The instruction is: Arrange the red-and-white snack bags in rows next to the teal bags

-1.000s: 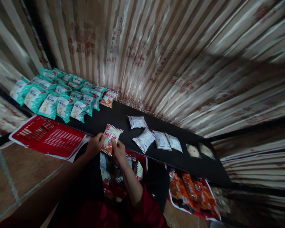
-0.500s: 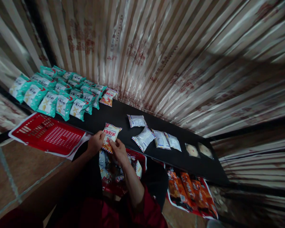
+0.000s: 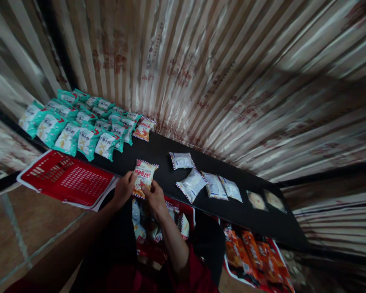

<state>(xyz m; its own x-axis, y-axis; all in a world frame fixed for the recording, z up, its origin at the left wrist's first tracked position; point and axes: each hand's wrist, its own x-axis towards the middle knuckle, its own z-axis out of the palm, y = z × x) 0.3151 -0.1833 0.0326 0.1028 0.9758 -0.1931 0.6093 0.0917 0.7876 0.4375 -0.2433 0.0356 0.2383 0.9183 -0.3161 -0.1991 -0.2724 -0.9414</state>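
Between my two hands I hold a white and orange snack bag (image 3: 144,176) with red lettering, its printed front facing me. My left hand (image 3: 125,188) pinches its left edge; my right hand (image 3: 155,197) grips its lower right side with the thumb on the front. The bag is over the near edge of a long black shelf (image 3: 158,148). A matching snack bag (image 3: 144,128) rests at the back, beside rows of teal and white snack bags (image 3: 68,137). To the right, several white packets (image 3: 191,185) lie with plain, blue-printed sides up.
Two clear packets with round pale contents (image 3: 256,200) lie near the shelf's right end. Below the shelf are a red basket (image 3: 189,211) of packets by my knees, orange bags (image 3: 256,256) at right, and a red printed sheet (image 3: 67,179) at left. A pleated curtain (image 3: 177,61) hangs behind.
The camera view has shifted slightly, so the shelf and its packets appear further right and lower. Both hands still hold the same snack bag, with barely any change in grip.
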